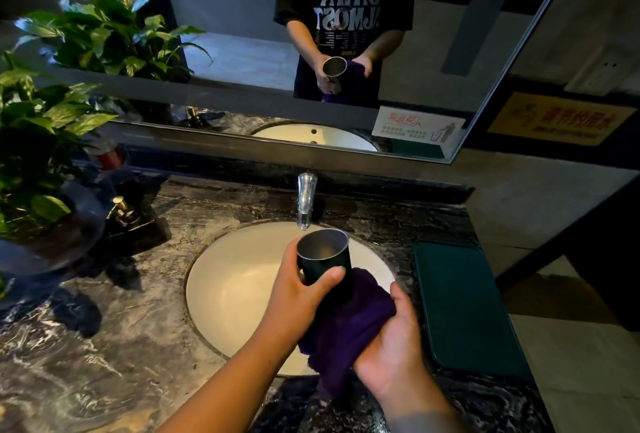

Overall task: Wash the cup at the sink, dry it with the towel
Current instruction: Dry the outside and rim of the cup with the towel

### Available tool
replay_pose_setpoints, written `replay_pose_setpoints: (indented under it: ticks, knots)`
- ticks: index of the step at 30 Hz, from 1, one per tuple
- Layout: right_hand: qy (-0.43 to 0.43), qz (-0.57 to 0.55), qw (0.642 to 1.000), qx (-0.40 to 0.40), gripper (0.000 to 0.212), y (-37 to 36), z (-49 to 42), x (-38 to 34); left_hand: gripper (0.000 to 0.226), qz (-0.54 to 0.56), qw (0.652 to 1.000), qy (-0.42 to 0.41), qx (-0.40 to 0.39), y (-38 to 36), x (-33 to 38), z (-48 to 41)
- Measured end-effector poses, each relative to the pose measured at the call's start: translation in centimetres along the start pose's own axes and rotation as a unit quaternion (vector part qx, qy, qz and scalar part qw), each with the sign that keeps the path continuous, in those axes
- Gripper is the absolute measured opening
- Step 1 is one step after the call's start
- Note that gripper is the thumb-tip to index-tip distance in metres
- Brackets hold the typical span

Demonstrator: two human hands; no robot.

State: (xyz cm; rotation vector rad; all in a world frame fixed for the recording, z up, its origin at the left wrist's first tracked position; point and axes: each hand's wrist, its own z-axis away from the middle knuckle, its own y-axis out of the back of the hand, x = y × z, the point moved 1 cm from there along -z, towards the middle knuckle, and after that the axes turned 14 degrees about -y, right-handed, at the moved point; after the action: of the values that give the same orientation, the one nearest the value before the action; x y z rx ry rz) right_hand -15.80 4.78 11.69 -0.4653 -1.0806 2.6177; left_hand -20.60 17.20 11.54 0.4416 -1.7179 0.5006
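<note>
Lighting: dim. A dark marbled stone counter [104, 346] runs the width of the view, its surface glossy. A white oval sink [235, 280] is set into its middle, with a chrome tap [306, 200] at the back edge. A metal-framed wall mirror [235, 16] hangs above the back edge, and a white printed notice card [417, 129] sits in its lower right corner. A green leafy plant in a glass bowl [38, 127] occupies the left edge, with a brass pump dispenser [119, 209] just beside it. A dark green rectangular mat [464, 308] lies along the right edge. The grey concrete wall [519, 197] to the right carries a yellow sign [557, 119]. Pale tiled floor [595, 380] shows below.
</note>
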Motion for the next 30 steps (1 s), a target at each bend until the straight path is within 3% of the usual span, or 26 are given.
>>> replay_pose_setpoints:
  ticks: [5,14,18,22,30]
  knots:
    - [0.035,-0.019,0.999,-0.005,0.065,-0.5,0.3,-1.1,0.061,0.001,0.998,-0.023,-0.053,-0.8,0.9,0.6]
    - [-0.019,-0.023,0.999,-0.037,0.072,0.9,1.3,-0.5,0.071,-0.06,0.996,-0.054,-0.049,0.5,1.1,-0.1]
    - [0.006,-0.014,1.0,-0.024,0.072,0.7,1.2,-1.6,0.063,-0.05,0.993,-0.049,-0.096,0.5,1.4,1.1]
    - [-0.023,0.015,0.999,-0.02,0.075,0.3,1.4,-0.7,0.062,-0.045,0.989,-0.057,-0.128,-0.8,1.8,1.4]
    - [-0.023,0.066,0.997,-0.021,0.067,1.1,2.4,-0.6,0.077,-0.143,0.974,-0.126,-0.123,1.1,1.9,0.7]
